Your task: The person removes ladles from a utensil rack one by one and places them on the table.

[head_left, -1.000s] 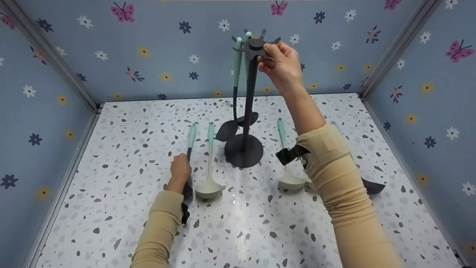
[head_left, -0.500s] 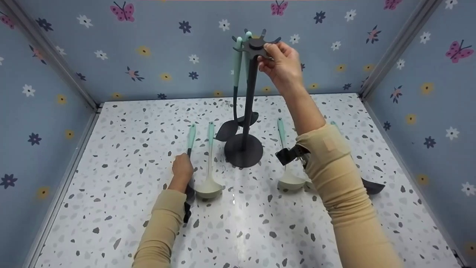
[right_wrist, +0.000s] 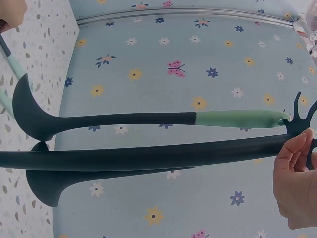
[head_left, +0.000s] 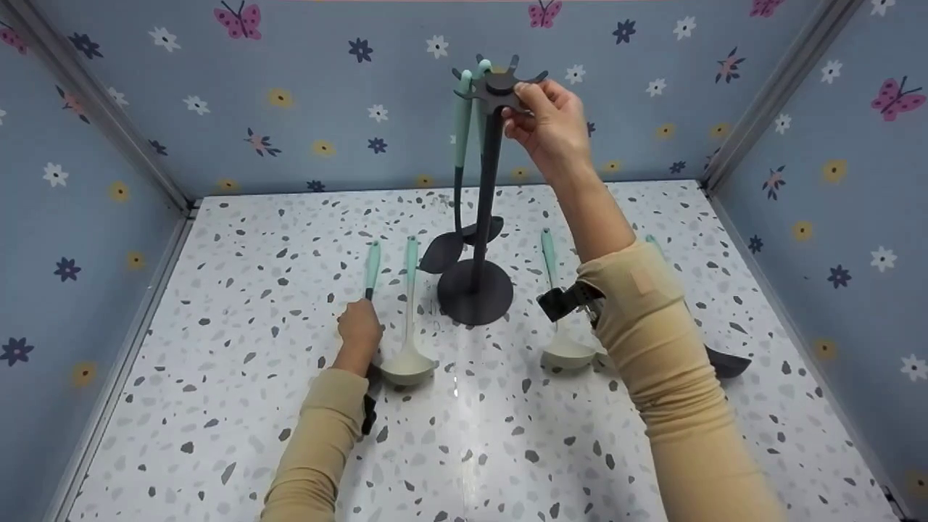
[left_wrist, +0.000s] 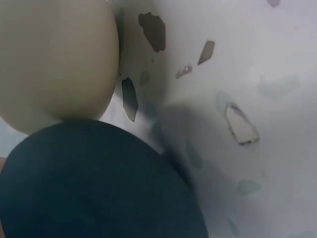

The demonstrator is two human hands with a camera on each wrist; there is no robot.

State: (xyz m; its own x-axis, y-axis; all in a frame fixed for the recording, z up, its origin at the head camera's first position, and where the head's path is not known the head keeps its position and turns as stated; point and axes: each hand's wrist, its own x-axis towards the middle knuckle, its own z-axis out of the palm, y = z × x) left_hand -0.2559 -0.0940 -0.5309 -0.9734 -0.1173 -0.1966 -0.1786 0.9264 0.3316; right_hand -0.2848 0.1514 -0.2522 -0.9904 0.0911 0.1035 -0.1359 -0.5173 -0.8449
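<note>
My right hand (head_left: 554, 127) pinches the hooked rim at the top of a black utensil stand (head_left: 475, 293). Two black-headed utensils with mint handles (head_left: 462, 138) hang from its hooks; in the right wrist view one curved black head (right_wrist: 30, 111) shows below its shaft. My left hand (head_left: 359, 326) grips the black shaft of a kitchen utensil with a mint handle (head_left: 373, 267), low over the table. Its rounded dark head (left_wrist: 94, 183) fills the lower left wrist view, beside the bowl of a cream ladle (left_wrist: 54, 59); the hand and sleeve mostly hide it in the head view.
Right of the stand lies another cream ladle (head_left: 568, 354), partly behind the right forearm. A black-headed utensil (head_left: 727, 362) lies farther right, its handle partly covered. Patterned walls (head_left: 326, 87) enclose the speckled table (head_left: 239, 362) at the back and both sides.
My left hand has shifted slightly right, bringing the utensil's head closer to the cream ladle's bowl. The right hand and the stand stay where they were.
</note>
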